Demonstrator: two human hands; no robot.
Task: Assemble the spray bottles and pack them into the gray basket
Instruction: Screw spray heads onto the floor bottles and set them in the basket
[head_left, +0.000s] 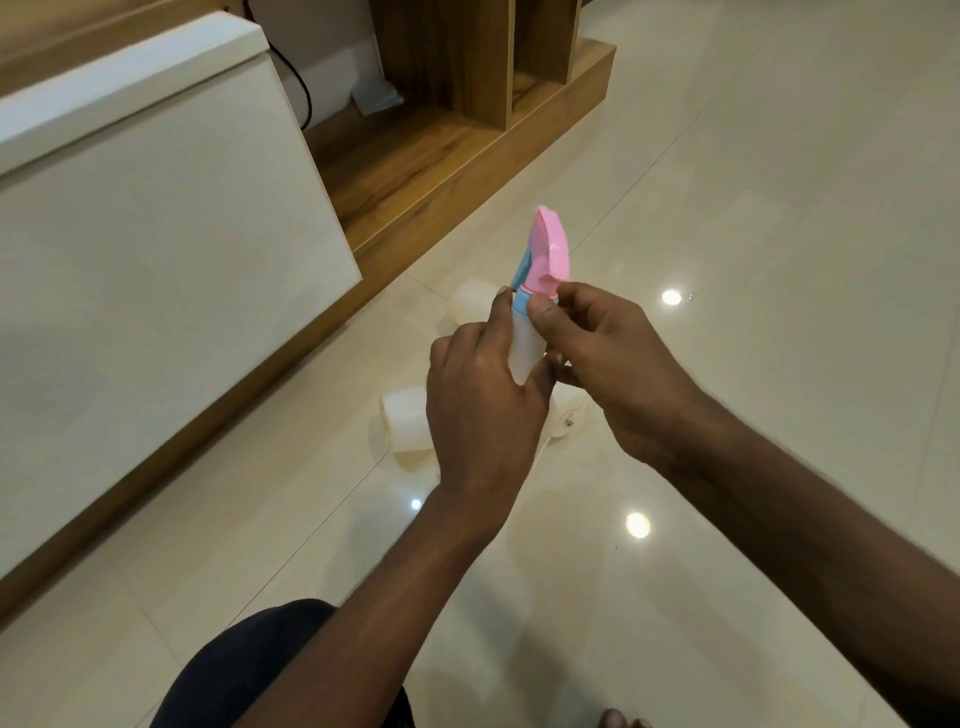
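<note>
My left hand (480, 405) grips the white body of a spray bottle (524, 348) held upright above the floor. A pink spray head (549, 249) with a blue trigger and blue collar sits on its neck. My right hand (608, 358) pinches the collar just under the pink head with thumb and fingertips. Three more white bottle bodies lie on the tiles behind my hands: one (470, 306) further back, one (402, 421) to the left, one (571, 421) mostly hidden below my right hand. No gray basket shows in this view.
A white cabinet (156, 249) on a wooden base fills the left side. A wooden shelf unit (467, 93) stands at the back. Glossy cream floor tiles (779, 208) spread to the right. My dark-clothed knee (244, 670) is at the bottom.
</note>
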